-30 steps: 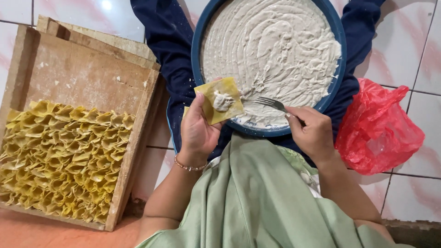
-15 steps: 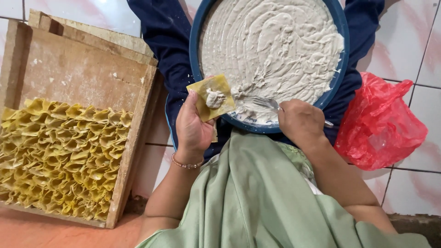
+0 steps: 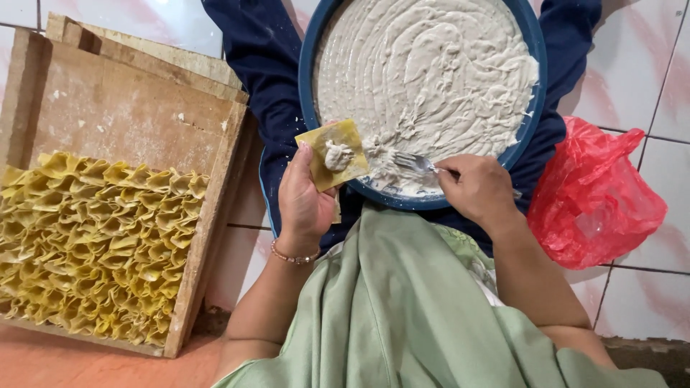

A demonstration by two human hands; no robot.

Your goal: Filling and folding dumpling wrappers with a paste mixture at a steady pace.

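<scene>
Head view: my two hands at the near rim of the basin (image 3: 305,86), centre of frame.

A wooden tray (image 3: 122,108) at left holds rows of folded yellow dumplings (image 3: 93,244); a red bag (image 3: 600,197) lies at right on the tiles. The basin of pale paste (image 3: 431,65) rests on dark blue cloth (image 3: 251,57), and green cloth (image 3: 402,309) covers the lower centre. My left hand (image 3: 305,205), palm up, has its fingers closed under a yellow wrapper (image 3: 334,154) with a dab of paste. My right hand (image 3: 478,190), knuckles up, is clamped on a fork (image 3: 413,162) whose tines lie in the paste just right of the wrapper.
</scene>
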